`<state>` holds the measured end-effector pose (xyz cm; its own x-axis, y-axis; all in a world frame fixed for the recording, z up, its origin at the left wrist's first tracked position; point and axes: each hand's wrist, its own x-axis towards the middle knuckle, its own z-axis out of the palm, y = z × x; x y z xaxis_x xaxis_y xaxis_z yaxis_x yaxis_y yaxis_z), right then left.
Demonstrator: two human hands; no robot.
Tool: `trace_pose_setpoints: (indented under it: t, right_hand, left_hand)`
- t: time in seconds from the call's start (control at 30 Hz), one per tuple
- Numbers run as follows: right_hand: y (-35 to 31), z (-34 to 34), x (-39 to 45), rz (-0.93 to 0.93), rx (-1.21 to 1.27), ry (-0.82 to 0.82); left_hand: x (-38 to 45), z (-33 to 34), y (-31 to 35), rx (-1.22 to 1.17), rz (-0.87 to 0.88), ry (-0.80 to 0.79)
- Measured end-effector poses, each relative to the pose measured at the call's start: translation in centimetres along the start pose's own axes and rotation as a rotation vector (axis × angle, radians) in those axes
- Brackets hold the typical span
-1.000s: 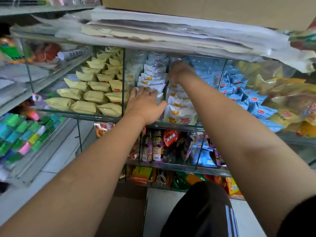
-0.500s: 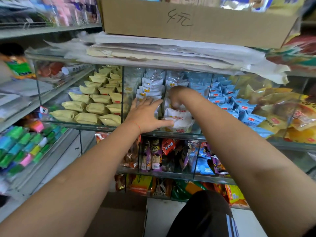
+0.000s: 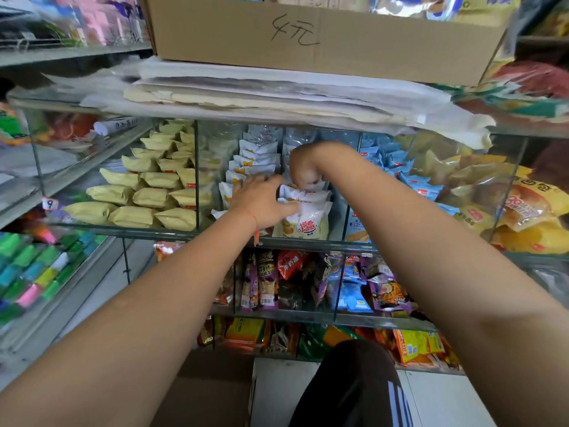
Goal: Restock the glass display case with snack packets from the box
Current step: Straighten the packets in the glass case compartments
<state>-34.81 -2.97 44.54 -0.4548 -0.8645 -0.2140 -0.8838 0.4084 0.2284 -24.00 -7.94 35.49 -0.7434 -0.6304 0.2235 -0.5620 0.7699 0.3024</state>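
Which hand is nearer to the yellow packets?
Left. The left hand is just right of the yellow packets, past the glass divider; the right hand is farther right.

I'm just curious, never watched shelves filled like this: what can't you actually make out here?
Head view only:
- Right hand: fingers curl down among the white packets, grip hidden.
- Left hand covers the packets beneath it.
- Cardboard box: contents cut off by the top edge.
- Left shelves: blurred.

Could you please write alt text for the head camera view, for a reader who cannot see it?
Both hands, left hand and right hand, press white snack packets into the middle compartment of a glass display case. Yellow packets fill the compartment to the left, blue packets the right.
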Motion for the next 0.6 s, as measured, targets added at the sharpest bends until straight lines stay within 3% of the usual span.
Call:
trace_pose_setpoints:
  t: [0.17,0.37,0.43,0.6]
  right_hand:
    - [-0.6,0.8,-0.2,-0.023,-0.004,-0.018]
    - [-0.8,0.6,-1.3,-0.039,0.061,-0.014]
    - [-1.1,0.8,-1.6,-0.032,0.085,-0.042]
    - [-1.5,1.2,-1.7,-0.020,0.024,-0.063]
  left_hand:
    - [-1.2,-1.1,-1.2,-0.039,-0.014,0.084]
    - [-3.1,-2.1,-2.6,-0.038,-0.016,0.305]
    - [-3.5,-2.4,-2.4,-0.040,-0.009,0.276]
    - [-4.1,-2.6,-2.3,0.123,-0.027,0.034]
